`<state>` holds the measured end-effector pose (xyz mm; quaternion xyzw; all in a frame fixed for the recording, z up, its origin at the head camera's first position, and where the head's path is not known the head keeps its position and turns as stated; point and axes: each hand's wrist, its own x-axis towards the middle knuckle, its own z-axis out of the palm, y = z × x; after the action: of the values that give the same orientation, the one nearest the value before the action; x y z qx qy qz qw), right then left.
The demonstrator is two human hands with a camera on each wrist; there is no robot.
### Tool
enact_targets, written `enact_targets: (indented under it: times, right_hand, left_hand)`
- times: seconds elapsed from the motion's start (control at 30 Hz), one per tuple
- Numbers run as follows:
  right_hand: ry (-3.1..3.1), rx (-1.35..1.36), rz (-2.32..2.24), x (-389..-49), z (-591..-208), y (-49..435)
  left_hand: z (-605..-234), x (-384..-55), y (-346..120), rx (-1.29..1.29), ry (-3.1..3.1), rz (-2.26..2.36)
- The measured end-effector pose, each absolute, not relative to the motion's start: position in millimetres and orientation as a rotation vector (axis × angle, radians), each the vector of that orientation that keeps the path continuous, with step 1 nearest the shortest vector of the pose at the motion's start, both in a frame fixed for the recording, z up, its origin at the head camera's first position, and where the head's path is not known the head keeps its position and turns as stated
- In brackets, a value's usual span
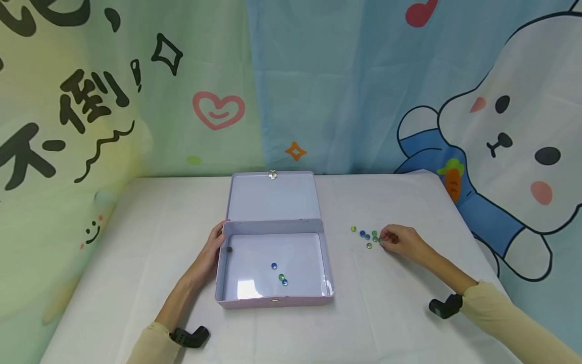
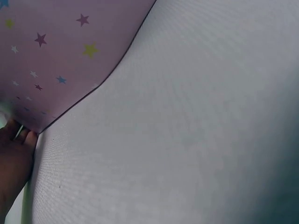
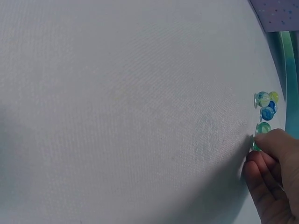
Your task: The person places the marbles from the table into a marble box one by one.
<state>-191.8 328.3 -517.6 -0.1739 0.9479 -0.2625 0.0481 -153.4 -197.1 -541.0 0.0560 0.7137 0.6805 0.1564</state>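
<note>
A shallow lilac tin box (image 1: 275,302) lies with its lid (image 1: 274,196) swung back. My left hand (image 1: 213,247) holds its left wall near the back corner; the left wrist view shows the fingers (image 2: 31,140) at the star-printed outer side (image 2: 63,51). Inside the box are a blue marble (image 1: 274,266), a green marble (image 1: 281,277) and another blue one (image 1: 285,282). To the right of the box, my right hand (image 1: 403,239) pinches a green marble (image 3: 256,145) between thumb and fingers, at the tabletop. Several loose glass marbles (image 1: 362,233) lie just left of those fingertips.
A white cloth (image 1: 273,338) covers the table. Behind it hangs a printed curtain (image 1: 313,91). A small brown spot (image 1: 229,249) shows at the box's inner left wall; I cannot tell what it is. Black wrist cameras (image 1: 190,337) sit at both cuffs.
</note>
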Motion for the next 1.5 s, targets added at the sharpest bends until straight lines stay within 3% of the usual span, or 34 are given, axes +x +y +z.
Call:
enact_targets:
  times: [0.97, 1.23, 1.5]
  right_hand:
    - [2.9, -0.436, -0.861, -187.7, -511.7, 336.2]
    - [2.675, -0.226, -1.08, -187.2, -499.9, 329.0]
    - [2.518, -0.2, -1.226, -185.9, -474.5, 302.7]
  left_hand:
    - [-538.5, -152.6, -197.1, 0.167, 2.038, 1.941]
    - [-539.8, -152.4, -197.3, 0.176, 2.044, 1.942]
    - [-539.0, -152.3, -197.7, 0.171, 2.04, 1.945]
